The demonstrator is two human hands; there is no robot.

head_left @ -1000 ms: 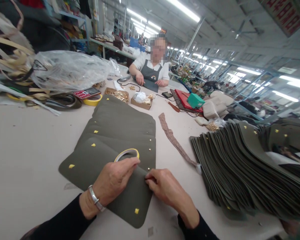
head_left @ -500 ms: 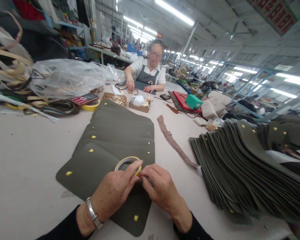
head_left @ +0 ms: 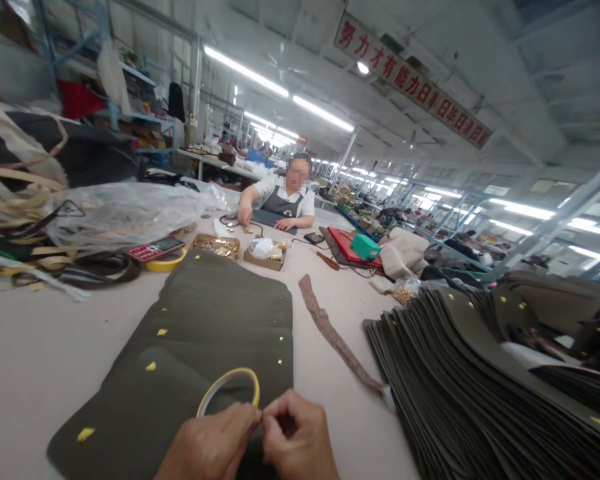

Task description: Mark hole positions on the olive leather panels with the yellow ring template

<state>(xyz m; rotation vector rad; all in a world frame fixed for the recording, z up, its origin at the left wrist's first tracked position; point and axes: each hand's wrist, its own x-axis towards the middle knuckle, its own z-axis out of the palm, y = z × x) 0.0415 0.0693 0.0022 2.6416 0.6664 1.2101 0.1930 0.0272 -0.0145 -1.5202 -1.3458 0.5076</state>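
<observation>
Low in the view, my left hand (head_left: pixel 213 440) is closed around the lower edge of a roll of yellow tape (head_left: pixel 241 371). My right hand (head_left: pixel 300 433) is closed in a pinch against the left fingertips, at the tape's end; the fingers hide most of that bit. Beneath both hands lie overlapping dark olive panels (head_left: pixel 225 293) with rounded corners. Small yellow tape pieces (head_left: pixel 86 434) stick to their left side, and small gold studs (head_left: pixel 281 339) show near their right edge.
A large stack of olive panels (head_left: pixel 430 373) fans out at right. A brown strip (head_left: pixel 330 333) lies between. Boxes of gold hardware (head_left: pixel 215 245), a plastic bag (head_left: pixel 125 213) and another tape roll (head_left: pixel 165 264) are farther back. A co-worker (head_left: pixel 285 203) sits across the table.
My view has tilted up, so the table and both hands appear lower. My hands stay together at the tape roll, which is still in my left hand.
</observation>
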